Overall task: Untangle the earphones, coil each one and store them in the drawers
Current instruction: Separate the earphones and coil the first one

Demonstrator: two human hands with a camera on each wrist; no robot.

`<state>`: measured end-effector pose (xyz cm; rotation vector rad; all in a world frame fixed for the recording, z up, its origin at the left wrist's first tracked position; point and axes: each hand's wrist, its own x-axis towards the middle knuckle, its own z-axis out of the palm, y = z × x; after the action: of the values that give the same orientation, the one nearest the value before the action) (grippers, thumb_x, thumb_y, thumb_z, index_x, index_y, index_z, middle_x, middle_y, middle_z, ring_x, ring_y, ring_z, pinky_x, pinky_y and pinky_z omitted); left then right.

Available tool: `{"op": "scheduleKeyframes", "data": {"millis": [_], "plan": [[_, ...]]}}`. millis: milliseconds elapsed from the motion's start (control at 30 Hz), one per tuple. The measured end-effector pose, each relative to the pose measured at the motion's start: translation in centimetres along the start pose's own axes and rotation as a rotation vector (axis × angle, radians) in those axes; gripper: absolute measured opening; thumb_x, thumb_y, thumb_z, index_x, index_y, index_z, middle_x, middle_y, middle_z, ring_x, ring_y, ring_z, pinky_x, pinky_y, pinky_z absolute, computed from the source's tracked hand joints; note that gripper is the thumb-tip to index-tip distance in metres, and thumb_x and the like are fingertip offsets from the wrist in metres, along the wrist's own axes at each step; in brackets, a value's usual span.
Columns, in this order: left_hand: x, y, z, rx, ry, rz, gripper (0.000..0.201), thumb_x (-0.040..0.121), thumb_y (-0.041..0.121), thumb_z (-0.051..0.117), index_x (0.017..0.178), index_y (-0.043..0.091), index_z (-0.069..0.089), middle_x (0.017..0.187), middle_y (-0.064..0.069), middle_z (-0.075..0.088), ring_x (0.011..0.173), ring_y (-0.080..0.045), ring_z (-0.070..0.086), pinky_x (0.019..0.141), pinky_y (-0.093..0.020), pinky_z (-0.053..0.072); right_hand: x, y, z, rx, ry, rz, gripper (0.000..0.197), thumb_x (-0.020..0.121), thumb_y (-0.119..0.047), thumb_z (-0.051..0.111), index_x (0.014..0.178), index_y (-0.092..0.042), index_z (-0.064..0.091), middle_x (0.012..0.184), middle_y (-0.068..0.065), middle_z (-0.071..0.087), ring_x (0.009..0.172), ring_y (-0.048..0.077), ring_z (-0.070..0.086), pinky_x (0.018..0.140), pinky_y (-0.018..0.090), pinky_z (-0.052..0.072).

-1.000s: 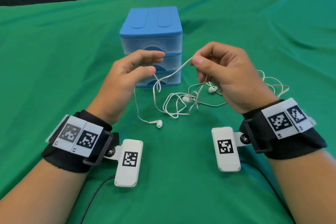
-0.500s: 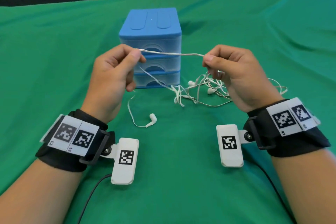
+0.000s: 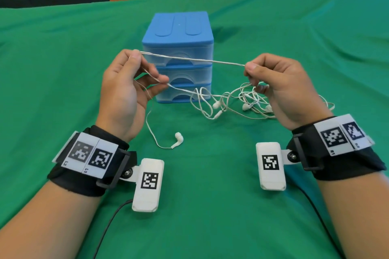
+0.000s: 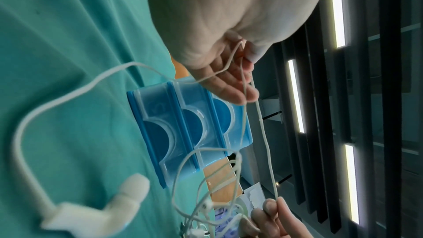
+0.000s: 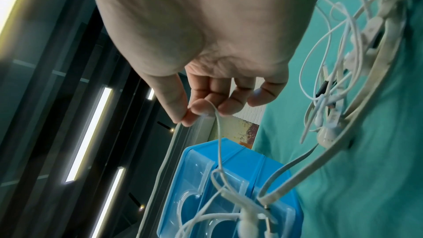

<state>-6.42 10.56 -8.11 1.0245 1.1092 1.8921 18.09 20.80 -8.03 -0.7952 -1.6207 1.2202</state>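
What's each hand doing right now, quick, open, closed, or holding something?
Left hand: thumb and fingers pinch the white earphone cord.
Right hand: thumb and forefinger pinch the same cord, stretched between the two hands.

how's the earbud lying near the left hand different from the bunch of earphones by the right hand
The lone earbud lies by itself on the green cloth, its single wire running up to the left hand; the tangle is several buds and looped wires knotted together. The earbud sits nearer the person, the tangle right in front of the drawers. Both are white.
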Motion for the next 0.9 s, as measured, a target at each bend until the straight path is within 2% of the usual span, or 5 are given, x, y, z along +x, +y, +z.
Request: {"op": "scheduleKeyframes", "data": {"millis": [100,233,400,600,900], "plan": [[0.0,-0.1,0.1,0.043,0.026,0.005,0.027,0.107,0.021,0.042,0.082,0.018,0.049,0.069,0.002,0.046,0.056,-0.013,0.049,0.055,-0.024,0.046,0.0,0.0,0.0,-0.014,0.029,-0.024,0.015,0.086,-0.025,0.068,0.071,-0.023,0.066,0.073,0.001,0.059,0.066,0.009,0.046,0.064,0.024,0.035],[0.2,-0.3,0.0,0.08,0.01,0.01,0.027,0.107,0.018,0.044,0.08,0.017,0.051,0.061,0.005,0.034,0.047,-0.009,0.031,0.047,-0.021,0.031,0.0,0.0,-0.1,-0.009,0.13,-0.089,0.016,0.089,-0.012,0.072,0.075,-0.016,0.064,0.066,-0.01,0.061,0.06,-0.001,0.049,0.061,0.012,0.04],[0.1,-0.2,0.0,0.112,-0.017,-0.014,0.026,0.104,0.013,0.045,0.079,0.015,0.053,0.054,0.007,0.022,0.044,-0.008,0.017,0.045,-0.02,0.025,0.1,0.2,0.0,0.031,0.151,-0.089,0.016,0.089,-0.013,0.073,0.077,-0.016,0.062,0.062,-0.012,0.058,0.054,0.0,0.045,0.057,0.015,0.038],[-0.2,0.0,0.2,0.139,-0.027,-0.053,0.026,0.102,0.012,0.051,0.076,0.011,0.055,0.051,0.007,0.02,0.042,-0.008,0.014,0.042,-0.02,0.023,0.1,0.0,-0.4,0.061,0.241,-0.099,0.017,0.088,-0.018,0.074,0.075,-0.018,0.063,0.058,-0.009,0.049,0.054,0.011,0.032,0.052,0.03,0.026],[-0.4,-0.1,0.2,0.334,-0.117,-0.071,0.028,0.1,0.014,0.056,0.072,0.011,0.058,0.049,0.011,0.022,0.042,-0.007,0.013,0.041,-0.017,0.013,0.5,-0.1,-1.3,0.024,0.39,-0.169,0.015,0.087,-0.019,0.076,0.077,-0.021,0.064,0.063,-0.011,0.054,0.059,0.004,0.041,0.057,0.015,0.038]]}}
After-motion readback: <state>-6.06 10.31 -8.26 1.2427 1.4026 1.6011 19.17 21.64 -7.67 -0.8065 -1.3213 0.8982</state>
